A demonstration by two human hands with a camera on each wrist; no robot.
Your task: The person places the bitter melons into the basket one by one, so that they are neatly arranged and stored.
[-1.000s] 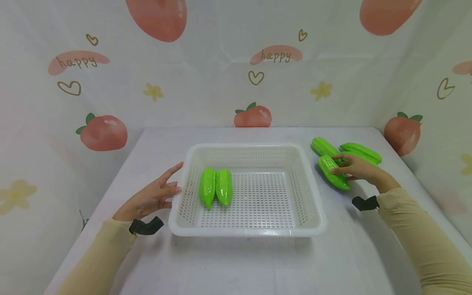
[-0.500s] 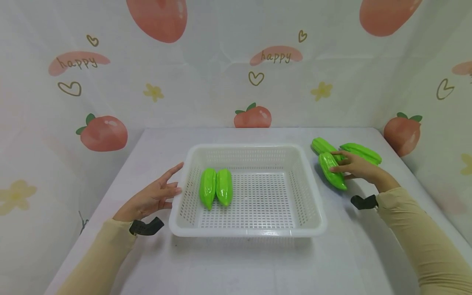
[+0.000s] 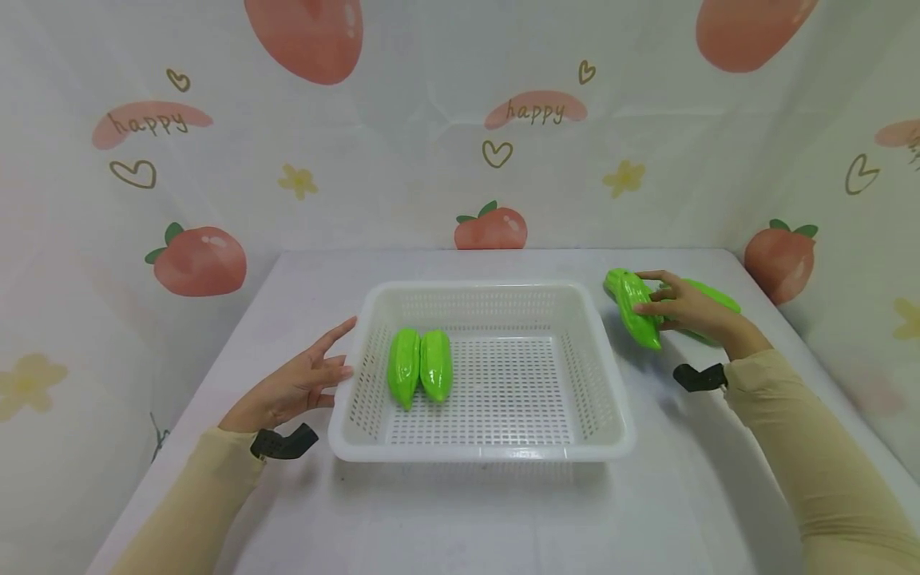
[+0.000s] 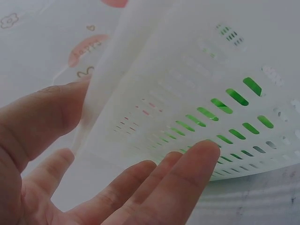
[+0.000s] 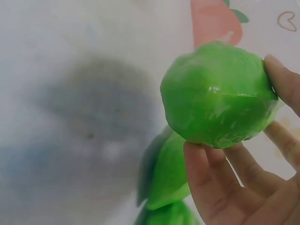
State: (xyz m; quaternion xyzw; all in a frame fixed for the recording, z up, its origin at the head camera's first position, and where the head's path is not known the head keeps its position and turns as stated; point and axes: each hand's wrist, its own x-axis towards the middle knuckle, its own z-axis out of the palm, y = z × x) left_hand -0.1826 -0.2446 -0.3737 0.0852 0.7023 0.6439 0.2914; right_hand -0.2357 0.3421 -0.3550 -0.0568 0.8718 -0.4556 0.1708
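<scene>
My right hand (image 3: 686,310) grips a bright green, ribbed bitter melon (image 3: 636,313) between thumb and fingers, its pointed tip angled toward me. In the right wrist view this bitter melon (image 5: 218,93) is seen end-on, raised off the table with a shadow beside it. Beyond the hand lie other bitter melons (image 3: 711,294), partly hidden by it. My left hand (image 3: 295,383) is at the left side of a white plastic basket (image 3: 477,453), fingers loosely extended at its rim and outer wall. Two bitter melons (image 3: 420,367) lie side by side in the basket's left part.
The basket stands mid-table on a white cloth (image 3: 460,519). Behind the table hangs a printed fabric backdrop (image 3: 402,120) with peaches, hearts and flowers. A thin dark cord (image 3: 159,436) shows at the table's left edge.
My right hand has lifted the bitter melon and shifted it slightly left and away from me, now overlapping another one behind. The left hand and basket have stayed put.
</scene>
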